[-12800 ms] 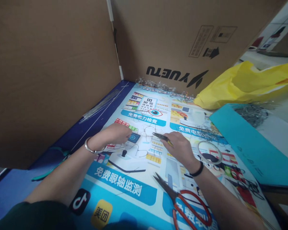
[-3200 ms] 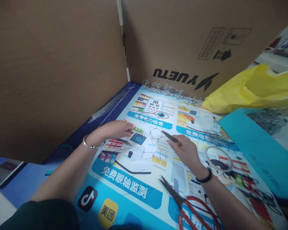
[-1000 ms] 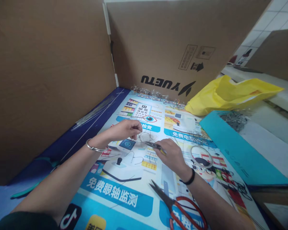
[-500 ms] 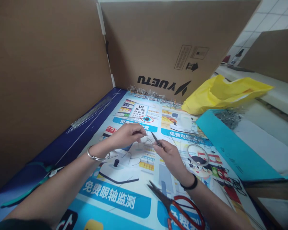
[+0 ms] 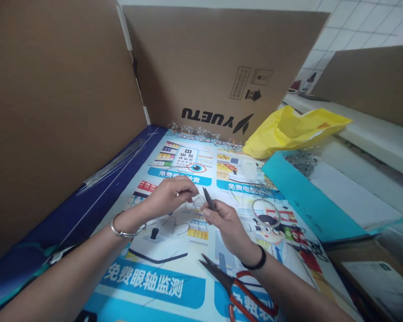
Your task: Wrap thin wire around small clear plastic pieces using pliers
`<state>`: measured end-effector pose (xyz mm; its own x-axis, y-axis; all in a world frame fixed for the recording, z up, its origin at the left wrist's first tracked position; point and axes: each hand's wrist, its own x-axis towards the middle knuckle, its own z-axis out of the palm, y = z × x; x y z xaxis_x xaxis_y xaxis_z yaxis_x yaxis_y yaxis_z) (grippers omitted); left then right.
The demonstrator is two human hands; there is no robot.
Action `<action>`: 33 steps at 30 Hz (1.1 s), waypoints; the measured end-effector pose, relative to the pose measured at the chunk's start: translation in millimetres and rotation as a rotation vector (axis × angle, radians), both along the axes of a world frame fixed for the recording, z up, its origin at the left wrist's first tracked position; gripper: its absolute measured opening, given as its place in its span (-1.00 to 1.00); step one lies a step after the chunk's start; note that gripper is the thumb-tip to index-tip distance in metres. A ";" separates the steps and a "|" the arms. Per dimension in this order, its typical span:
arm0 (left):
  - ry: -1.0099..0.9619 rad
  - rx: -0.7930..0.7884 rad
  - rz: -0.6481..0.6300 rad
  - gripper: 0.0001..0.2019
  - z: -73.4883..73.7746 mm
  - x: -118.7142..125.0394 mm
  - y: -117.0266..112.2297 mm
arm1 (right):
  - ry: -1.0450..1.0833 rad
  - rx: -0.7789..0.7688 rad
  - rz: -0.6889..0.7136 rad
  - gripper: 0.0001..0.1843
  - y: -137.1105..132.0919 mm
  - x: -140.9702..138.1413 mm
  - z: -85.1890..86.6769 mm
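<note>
A printed poster [image 5: 168, 308] forms the work surface. Cardboard panels [image 5: 201, 53] stand at left and rear; a tiled wall [image 5: 366, 27] shows at upper right. The pliers [image 5: 208, 200] are near frame centre, tip toward the upper left, long axis steep. The right hand [image 5: 226, 223] grips the pliers; the left hand [image 5: 173, 195], fingers narrowed, pinches a thin wire [image 5: 199, 201].

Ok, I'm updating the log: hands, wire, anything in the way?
Left hand apparently pinching thin wire. Right hand gripping needle-nose pliers. Red-handled scissors nearby, touching neither hand.
</note>
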<state>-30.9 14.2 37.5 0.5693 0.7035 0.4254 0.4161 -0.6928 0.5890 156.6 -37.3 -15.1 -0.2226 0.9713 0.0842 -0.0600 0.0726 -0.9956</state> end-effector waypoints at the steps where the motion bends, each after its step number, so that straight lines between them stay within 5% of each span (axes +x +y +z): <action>1: -0.003 0.008 -0.006 -0.82 -0.4 0.2 0.1 | 0.002 -0.001 0.001 -0.80 -0.2 -0.2 0.2; 15: -0.049 0.016 -0.044 -0.82 -8.9 3.9 0.7 | -0.170 0.089 -0.032 -0.85 2.2 -0.1 2.5; 17: -0.140 -0.081 0.040 -0.88 -10.3 8.3 -1.8 | -0.265 0.180 -0.084 -0.89 3.6 0.8 2.0; 20: -0.325 -0.435 0.184 -0.84 -13.2 17.2 -8.7 | -0.407 0.352 -0.177 -0.92 5.9 3.0 0.0; 24: -0.600 -0.796 0.098 -0.70 -19.0 28.1 -19.9 | -0.499 0.500 -0.249 -0.92 8.1 4.8 -3.9; 33: -0.823 -1.034 0.180 -0.72 -23.1 43.8 -33.8 | -0.645 0.794 -0.232 -0.86 6.5 1.5 -12.3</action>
